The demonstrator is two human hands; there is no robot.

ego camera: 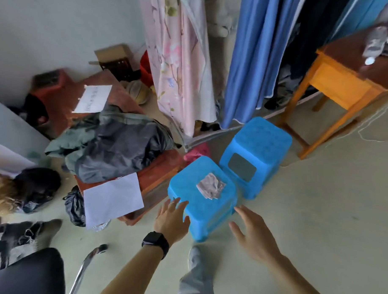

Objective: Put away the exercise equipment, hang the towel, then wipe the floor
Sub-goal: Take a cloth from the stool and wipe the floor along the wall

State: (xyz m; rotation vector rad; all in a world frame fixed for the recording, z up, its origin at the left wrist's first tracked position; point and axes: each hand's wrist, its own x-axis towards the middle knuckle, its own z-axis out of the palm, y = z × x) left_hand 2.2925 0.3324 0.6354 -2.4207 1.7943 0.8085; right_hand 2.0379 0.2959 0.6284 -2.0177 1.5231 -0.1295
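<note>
Head view, the only one here: both arms reach forward and down toward the nearer blue stool (190,188), which stands on the floor (312,219) touching or just beside a second blue stool (261,140). A small crumpled grey-white cloth (211,188) lies on the nearer stool's seat; it may be the towel or a wiping rag, but motion blur leaves that unsure. The left hand (171,218), with a dark watch (155,240) on its wrist, has its fingers spread at the stool's left edge and holds nothing; whether it is touching the plastic I cannot tell. The right hand (251,230) is likewise spread wide and empty, near the stool's front right corner, apart from the cloth. No exercise equipment shows clearly, so that first step cannot be judged from here. The cloth is neither hung nor in a hand, and the floor shows no sign of wiping, so the towel and floor steps look still to do. A heap of dark clothes (118,143) sits to the left.
</note>
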